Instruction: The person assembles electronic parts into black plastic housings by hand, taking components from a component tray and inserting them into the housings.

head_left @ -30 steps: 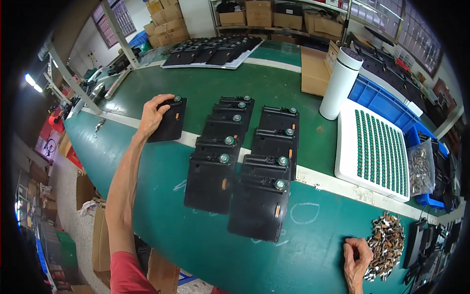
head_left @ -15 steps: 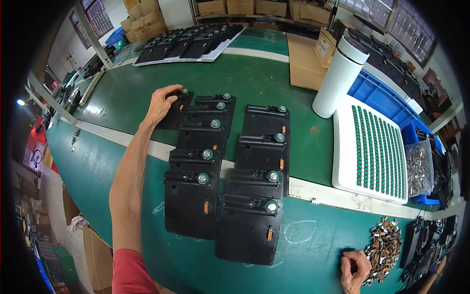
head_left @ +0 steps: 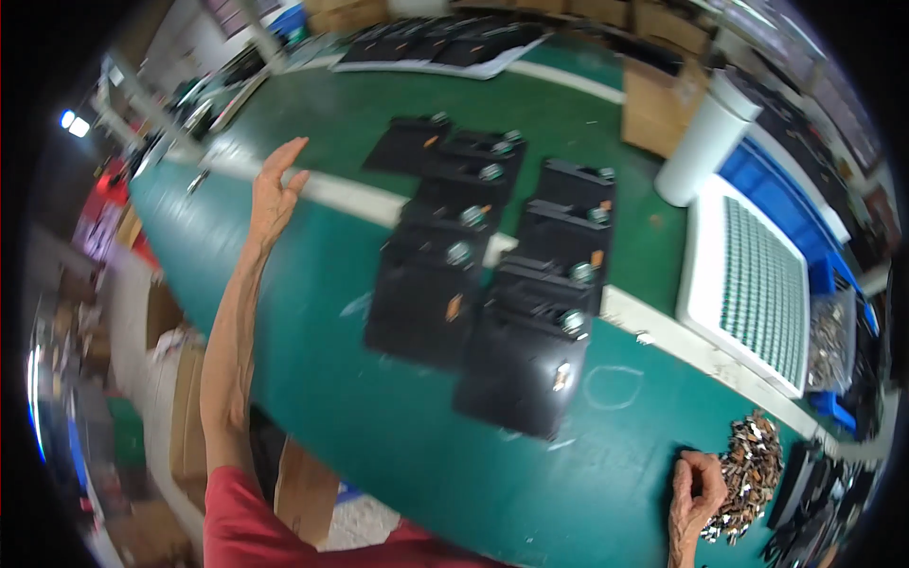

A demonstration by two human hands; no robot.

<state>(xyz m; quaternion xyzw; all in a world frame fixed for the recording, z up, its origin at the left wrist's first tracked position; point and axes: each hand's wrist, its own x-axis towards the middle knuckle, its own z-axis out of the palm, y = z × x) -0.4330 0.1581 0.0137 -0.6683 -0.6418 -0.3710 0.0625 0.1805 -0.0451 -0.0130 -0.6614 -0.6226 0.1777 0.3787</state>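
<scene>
My left hand [head_left: 275, 197] hovers over the table to the left of the panels, thumb and fingers stretched out and nothing visible in it. Nearest to it lies a black flat panel [head_left: 394, 151], the farthest left of two overlapping rows. Each panel carries a round metal-and-green piece and most show a small orange-brown part; a near one [head_left: 516, 379] catches a glare. At the lower right my right hand [head_left: 699, 488] rests with curled fingers beside a heap of small brown and silver metal parts [head_left: 753, 473]. Whatever its fingertips may hold is hidden.
A white foam tray [head_left: 694, 275] with rows of small green pieces stands at the right. Beyond it are a white bottle [head_left: 708, 142], a blue crate [head_left: 772, 189] and a bag of metal parts [head_left: 828, 341]. More black panels [head_left: 436, 43] lie on a far sheet.
My left hand has let go of the far-left panel and drawn away to its left. The whole view has shifted and blurred. My right hand stays beside the heap.
</scene>
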